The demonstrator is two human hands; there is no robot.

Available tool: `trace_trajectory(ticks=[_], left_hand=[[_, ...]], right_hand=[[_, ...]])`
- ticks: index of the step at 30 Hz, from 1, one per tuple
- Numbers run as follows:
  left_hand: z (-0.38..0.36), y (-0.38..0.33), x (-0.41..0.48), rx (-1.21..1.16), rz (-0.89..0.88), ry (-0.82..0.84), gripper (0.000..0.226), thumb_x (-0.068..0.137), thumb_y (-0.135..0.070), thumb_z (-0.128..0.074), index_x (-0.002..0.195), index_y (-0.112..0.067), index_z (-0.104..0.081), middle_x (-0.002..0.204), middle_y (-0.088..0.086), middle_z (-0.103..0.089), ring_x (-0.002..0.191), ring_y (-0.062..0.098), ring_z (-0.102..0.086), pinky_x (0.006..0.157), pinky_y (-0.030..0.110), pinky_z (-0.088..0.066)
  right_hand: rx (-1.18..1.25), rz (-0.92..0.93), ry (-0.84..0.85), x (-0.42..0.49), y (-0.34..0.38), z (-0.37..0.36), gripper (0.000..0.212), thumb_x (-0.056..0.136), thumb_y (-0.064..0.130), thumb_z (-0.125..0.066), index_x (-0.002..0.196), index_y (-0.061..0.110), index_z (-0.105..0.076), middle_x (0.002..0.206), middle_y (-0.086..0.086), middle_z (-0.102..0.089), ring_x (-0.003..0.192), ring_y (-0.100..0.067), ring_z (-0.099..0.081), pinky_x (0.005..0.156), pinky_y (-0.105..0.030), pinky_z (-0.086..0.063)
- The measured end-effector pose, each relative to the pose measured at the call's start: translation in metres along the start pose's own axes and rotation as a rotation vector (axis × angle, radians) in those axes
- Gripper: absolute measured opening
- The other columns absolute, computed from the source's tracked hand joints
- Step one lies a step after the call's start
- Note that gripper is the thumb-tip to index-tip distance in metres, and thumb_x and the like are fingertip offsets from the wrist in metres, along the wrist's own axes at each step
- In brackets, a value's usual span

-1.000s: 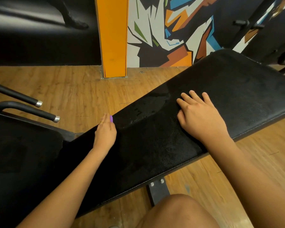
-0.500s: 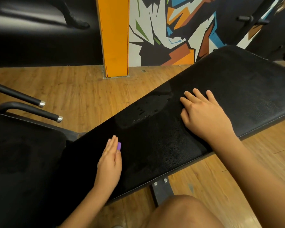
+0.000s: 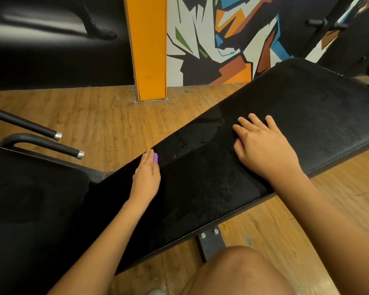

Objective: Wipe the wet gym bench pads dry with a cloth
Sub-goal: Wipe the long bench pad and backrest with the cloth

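Bench pad (image 3: pixel 311 116), black: 1 wet patch (image 3: pixel 192 136) by far edge. Left hand (image 3: pixel 146 177): flat, released, fingers straight. Right hand (image 3: pixel 264 150): flat, released, beside patch.

A gym: a long black bench pad (image 3: pixel 307 107) on a bolted steel bracket (image 3: pixel 210 241), a second pad (image 3: pixel 30 199) beside it, handlebars (image 3: pixel 45 143) with chrome end caps, wood-plank floor (image 3: pixel 94 116), an orange pillar (image 3: pixel 147 50), a jagged multicoloured mural (image 3: pixel 211 39) and dark machine frames (image 3: pixel 320 22) far right.

Dim indoor light — sharp centre, bowed edges.
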State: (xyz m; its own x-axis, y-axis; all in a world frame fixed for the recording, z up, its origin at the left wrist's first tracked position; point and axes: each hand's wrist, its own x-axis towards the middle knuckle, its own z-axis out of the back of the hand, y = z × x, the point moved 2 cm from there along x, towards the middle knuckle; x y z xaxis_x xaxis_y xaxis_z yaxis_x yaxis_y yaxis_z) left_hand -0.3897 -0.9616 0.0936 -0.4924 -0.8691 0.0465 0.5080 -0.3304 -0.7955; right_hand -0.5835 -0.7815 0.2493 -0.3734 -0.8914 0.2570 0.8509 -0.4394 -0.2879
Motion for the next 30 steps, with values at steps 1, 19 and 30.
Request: trace_trajectory(ticks=[1, 19, 30], left_hand=[[0.0, 0.002, -0.016, 0.005, -0.002, -0.003, 0.051, 0.11, -0.022, -0.033, 0.16, -0.018, -0.025, 0.165, -0.004, -0.026, 0.152, 0.01, -0.021, 0.117, 0.027, -0.02], [-0.002, 0.005, 0.034, -0.052, 0.046, -0.063, 0.049, 0.109, -0.02, -0.032, 0.156, -0.008, -0.031, 0.163, 0.007, -0.032, 0.152, 0.017, -0.025, 0.122, 0.035, -0.02], [0.004, 0.003, 0.016, 0.041, 0.015, -0.04, 0.05, 0.109, -0.02, -0.034, 0.158, -0.013, -0.029, 0.164, 0.002, -0.031, 0.15, 0.015, -0.029, 0.116, 0.029, -0.022]], right_hand=[[-0.001, 0.0, 0.003, 0.0, 0.0, 0.0, 0.046, 0.101, 0.03, -0.039, 0.136, 0.009, -0.059, 0.146, -0.012, -0.054, 0.142, -0.034, -0.04, 0.116, -0.056, -0.026], [-0.007, 0.004, 0.006, 0.0, 0.0, 0.002, 0.045, 0.1, 0.031, -0.041, 0.134, 0.008, -0.06, 0.145, -0.013, -0.054, 0.142, -0.034, -0.04, 0.116, -0.056, -0.026], [0.003, -0.006, 0.02, 0.0, 0.0, 0.003, 0.049, 0.1, 0.034, -0.037, 0.138, 0.01, -0.057, 0.147, -0.011, -0.053, 0.143, -0.033, -0.038, 0.117, -0.055, -0.025]])
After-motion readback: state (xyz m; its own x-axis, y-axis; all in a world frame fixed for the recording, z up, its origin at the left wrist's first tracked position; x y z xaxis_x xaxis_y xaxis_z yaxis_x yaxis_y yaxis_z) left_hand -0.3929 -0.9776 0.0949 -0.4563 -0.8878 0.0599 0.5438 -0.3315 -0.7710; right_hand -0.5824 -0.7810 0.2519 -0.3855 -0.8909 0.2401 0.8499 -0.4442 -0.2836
